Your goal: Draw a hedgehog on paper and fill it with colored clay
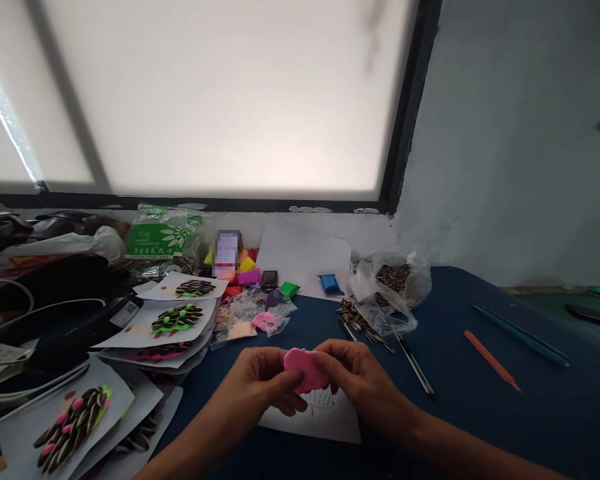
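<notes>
A flattened piece of pink modelling clay [304, 368] is pinched between my two hands. My left hand [263, 380] grips its left edge with thumb and fingers. On the other side, my right hand [353, 373] presses it with the thumb in front and the fingers behind. Below the clay lies a white sheet of paper [330, 427] with a pencil drawing, partly covered by my hands. Just beyond my right hand, striped sunflower seeds [360, 320] are scattered on the blue tabletop, beside a metal tweezer-like tool [415, 365].
Stacked cards with seed pictures [177, 320] stand at the left. Behind are colourful clay packets [250, 277], a blue packet [330, 283] on white paper, and a clear bag of seeds [395, 283]. An orange tool [491, 360] and a blue pen-like tool [523, 335] lie right.
</notes>
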The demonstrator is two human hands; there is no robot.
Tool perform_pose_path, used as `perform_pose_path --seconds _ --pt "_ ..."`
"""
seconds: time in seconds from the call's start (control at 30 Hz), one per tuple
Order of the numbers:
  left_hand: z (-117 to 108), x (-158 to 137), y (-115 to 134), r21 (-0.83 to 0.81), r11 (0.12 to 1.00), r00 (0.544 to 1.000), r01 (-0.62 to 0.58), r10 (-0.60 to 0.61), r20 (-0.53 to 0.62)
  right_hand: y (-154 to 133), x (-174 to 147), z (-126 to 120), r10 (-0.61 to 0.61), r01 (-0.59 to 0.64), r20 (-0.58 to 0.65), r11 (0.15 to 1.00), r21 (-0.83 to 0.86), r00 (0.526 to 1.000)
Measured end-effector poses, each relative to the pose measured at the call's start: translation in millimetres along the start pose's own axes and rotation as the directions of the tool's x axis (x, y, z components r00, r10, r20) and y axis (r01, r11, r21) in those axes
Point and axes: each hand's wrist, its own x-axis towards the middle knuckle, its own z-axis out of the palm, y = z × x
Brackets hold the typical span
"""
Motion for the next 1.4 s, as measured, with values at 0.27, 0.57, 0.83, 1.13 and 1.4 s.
perform_pose_path --seconds 0.27,0.57,0.83,1.13,1.4 --pt "-0.7 3.1 -7.1 -0.044 0.999 0.998 0.005 -0.002 0.064 -2.2 1.2 -0.1 0.039 -0.040 0.012 0.997 0.066 0.999" --pt "-5.0 3.1 -4.2 -0.053 0.999 0.999 0.010 -0.008 0.044 -1.3 -3.6 2.3 0.012 -0.012 -0.001 1.000 0.022 1.000" --pt "0.3 4.8 -8.2 -0.047 0.999 0.997 -0.012 0.015 0.081 0.1 -5.8 -2.1 -0.085 0.087 0.027 0.989 -0.116 0.996" --pt "6.5 2.6 -12.0 -0.030 0.998 0.998 -0.055 0.055 0.000 -3.6 -6.6 5.4 0.040 -0.039 0.025 0.999 -0.020 0.999" --pt "1.3 1.7 -3.3 0.086 0.996 1.000 -0.017 0.018 -0.005 1.8 -4.5 4.7 0.040 -0.040 -0.003 0.999 -0.037 0.999"
